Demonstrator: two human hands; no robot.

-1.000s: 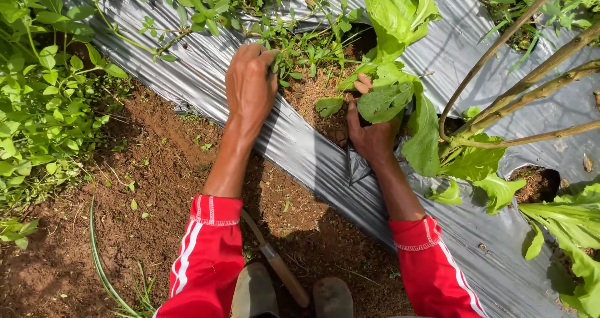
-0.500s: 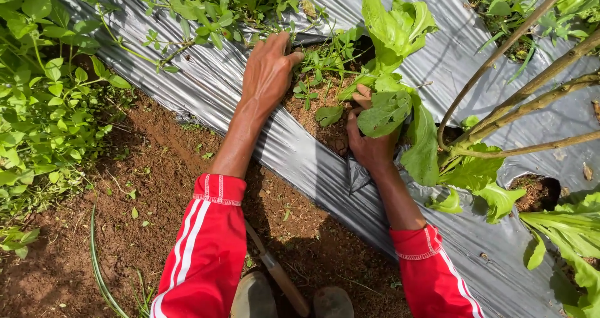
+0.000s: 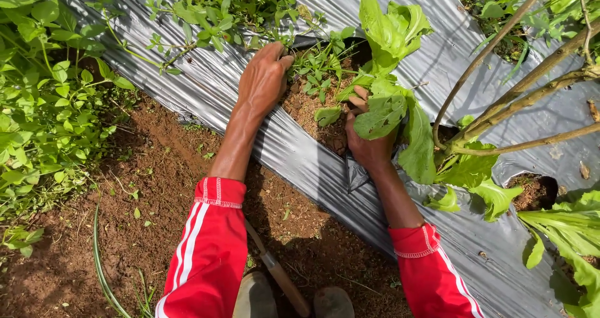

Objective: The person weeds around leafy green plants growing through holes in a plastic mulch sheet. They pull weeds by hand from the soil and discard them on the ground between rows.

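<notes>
Two hands, left hand (image 3: 262, 83) touching weeds (image 3: 319, 65)

Planting hole (image 3: 312, 115) crowded: small weeds (image 3: 319, 65) at far edge, broad lettuce leaves (image 3: 390, 105) draped over R side. Bare soil patch betw. left hand (image 3: 262, 80) and right hand (image 3: 369, 146) left open. R approach blocked by bamboo stakes (image 3: 519, 99). Silver mulch sheet (image 3: 206, 86) L of hole unobstructed. Weed mass (image 3: 44, 99) walls off far L. Near ground: tool handle (image 3: 278, 271) lying by feet.
</notes>
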